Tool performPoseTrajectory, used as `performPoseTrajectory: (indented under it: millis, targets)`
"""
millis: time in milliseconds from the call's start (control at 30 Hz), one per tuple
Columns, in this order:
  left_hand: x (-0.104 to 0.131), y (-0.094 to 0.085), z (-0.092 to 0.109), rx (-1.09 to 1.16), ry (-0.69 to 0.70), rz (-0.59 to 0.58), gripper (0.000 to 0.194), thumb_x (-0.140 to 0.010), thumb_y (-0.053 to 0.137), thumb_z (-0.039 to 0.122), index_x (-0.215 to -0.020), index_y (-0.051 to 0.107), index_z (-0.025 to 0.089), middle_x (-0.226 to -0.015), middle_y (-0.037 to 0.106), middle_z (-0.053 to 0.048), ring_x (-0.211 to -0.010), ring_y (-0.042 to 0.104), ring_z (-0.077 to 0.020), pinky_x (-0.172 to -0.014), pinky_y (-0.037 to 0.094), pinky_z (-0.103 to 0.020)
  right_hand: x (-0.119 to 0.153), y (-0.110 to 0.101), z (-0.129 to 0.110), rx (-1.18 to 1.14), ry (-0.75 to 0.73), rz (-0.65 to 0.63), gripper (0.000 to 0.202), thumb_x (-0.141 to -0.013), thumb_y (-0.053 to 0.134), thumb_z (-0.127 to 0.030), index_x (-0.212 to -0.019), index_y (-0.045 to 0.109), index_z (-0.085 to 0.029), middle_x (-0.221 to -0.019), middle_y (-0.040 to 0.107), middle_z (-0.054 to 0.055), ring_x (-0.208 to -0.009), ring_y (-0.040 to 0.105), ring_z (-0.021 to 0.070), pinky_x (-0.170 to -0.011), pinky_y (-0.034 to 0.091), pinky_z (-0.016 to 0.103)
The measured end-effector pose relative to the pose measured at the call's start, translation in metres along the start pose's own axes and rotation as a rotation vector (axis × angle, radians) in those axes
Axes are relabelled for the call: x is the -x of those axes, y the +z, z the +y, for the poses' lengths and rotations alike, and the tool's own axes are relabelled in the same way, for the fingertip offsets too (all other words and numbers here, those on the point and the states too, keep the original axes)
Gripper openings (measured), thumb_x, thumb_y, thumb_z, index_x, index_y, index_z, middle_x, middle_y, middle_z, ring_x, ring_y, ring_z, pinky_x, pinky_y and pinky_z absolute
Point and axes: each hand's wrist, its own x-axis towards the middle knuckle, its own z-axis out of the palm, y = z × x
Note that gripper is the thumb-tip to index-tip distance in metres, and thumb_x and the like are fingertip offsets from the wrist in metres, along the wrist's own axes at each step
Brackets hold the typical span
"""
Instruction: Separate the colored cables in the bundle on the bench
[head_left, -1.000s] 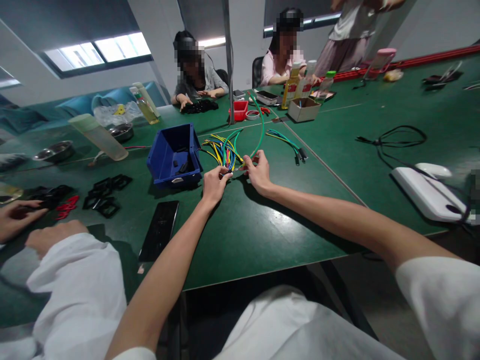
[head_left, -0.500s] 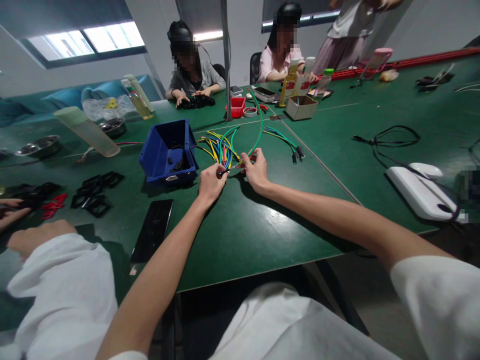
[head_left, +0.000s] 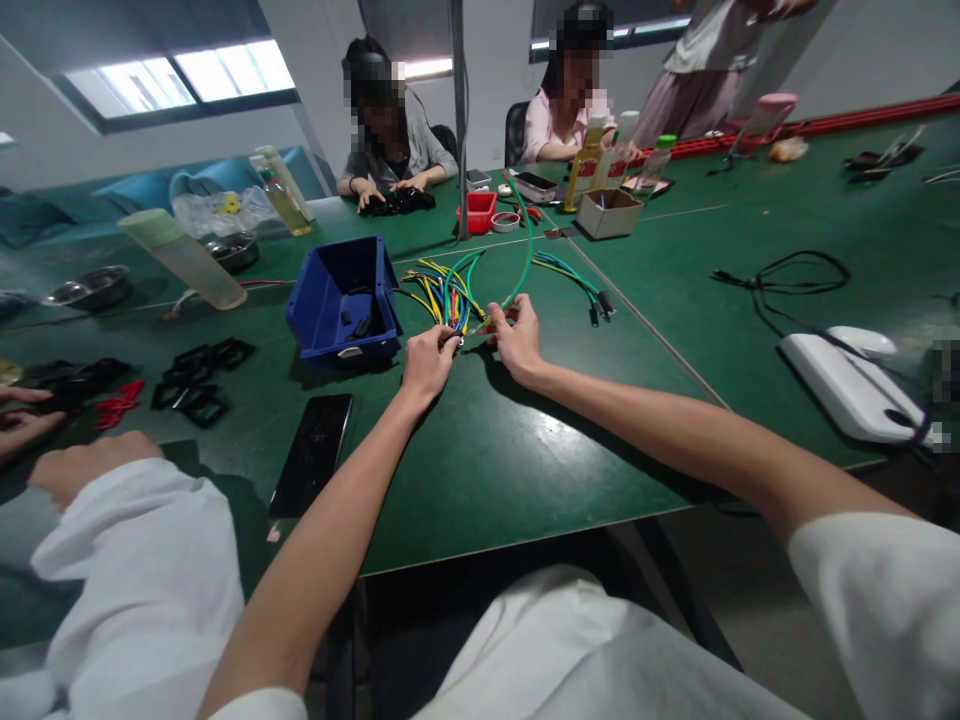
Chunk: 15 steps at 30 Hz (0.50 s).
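Note:
My left hand [head_left: 429,362] is closed on a small black part at the near end of a bundle of coloured wires [head_left: 444,290]. Just to its right, my right hand [head_left: 517,338] pinches the lower end of a green wire [head_left: 529,235], which arcs up and away over the table. The two hands are close together, with a small gap between the fingertips. A blue bin [head_left: 345,305] with black pieces inside stands left of the wires. Further right lie several wires with black connectors [head_left: 602,305].
A black phone [head_left: 311,455] lies near my left forearm. Black frames [head_left: 199,380] and red pieces [head_left: 118,403] are at the left, near another person's hand. A cardboard box [head_left: 609,215], bottles and a red tray [head_left: 477,212] stand behind. A white device [head_left: 851,385] sits at the right.
The whole view has shifted slightly to the right. My left fingers have closed further over the black part, which shows less now. My right hand keeps its pinch on the green wire.

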Motion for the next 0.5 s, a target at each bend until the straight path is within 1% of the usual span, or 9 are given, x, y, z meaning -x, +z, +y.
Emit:
performPoseTrajectory:
  millis: [133, 233, 333, 500]
  targets:
    - [-0.0006, 0.0006, -0.0049, 0.028, -0.001, 0.009, 0.011, -0.083, 0.064, 0.021, -0.090, 0.072, 0.018, -0.089, 0.074, -0.007, -0.080, 0.068, -0.0194, -0.079, 0.051, -0.031, -0.0002, 0.0004, 0.0009, 0.000, -0.014, -0.001, 0.036, -0.083, 0.057, -0.054, -0.091, 0.038, -0.025, -0.083, 0.053, 0.000, -0.063, 0.065, 0.0138, -0.044, 0.045, 0.021]
    - [-0.0005, -0.0003, -0.0064, 0.052, -0.027, 0.005, 0.011, -0.083, 0.064, 0.020, -0.090, 0.072, 0.019, -0.091, 0.074, -0.006, -0.083, 0.069, -0.0199, -0.079, 0.051, -0.031, 0.0010, 0.0005, -0.0011, -0.001, -0.011, -0.003, 0.036, -0.083, 0.057, -0.054, -0.091, 0.039, -0.025, -0.083, 0.053, 0.000, -0.063, 0.065, 0.0132, -0.043, 0.044, 0.020]
    - [-0.0004, -0.0017, -0.0051, 0.046, -0.045, 0.000, 0.011, -0.083, 0.063, 0.020, -0.089, 0.072, 0.020, -0.089, 0.074, -0.005, -0.082, 0.068, -0.0198, -0.079, 0.051, -0.030, 0.0024, 0.0004, -0.0034, -0.004, -0.007, -0.007, 0.034, -0.084, 0.057, -0.052, -0.092, 0.039, -0.025, -0.082, 0.054, -0.001, -0.062, 0.065, 0.0133, -0.044, 0.045, 0.020]
    - [-0.0002, -0.0027, -0.0014, 0.022, -0.037, 0.002, 0.014, -0.085, 0.058, 0.021, -0.083, 0.072, 0.019, -0.081, 0.073, -0.004, -0.075, 0.066, -0.0186, -0.074, 0.048, -0.029, 0.0019, 0.0000, -0.0024, -0.003, -0.009, -0.002, 0.032, -0.085, 0.059, -0.050, -0.093, 0.041, -0.024, -0.081, 0.055, -0.001, -0.061, 0.065, 0.0140, -0.045, 0.045, 0.022]
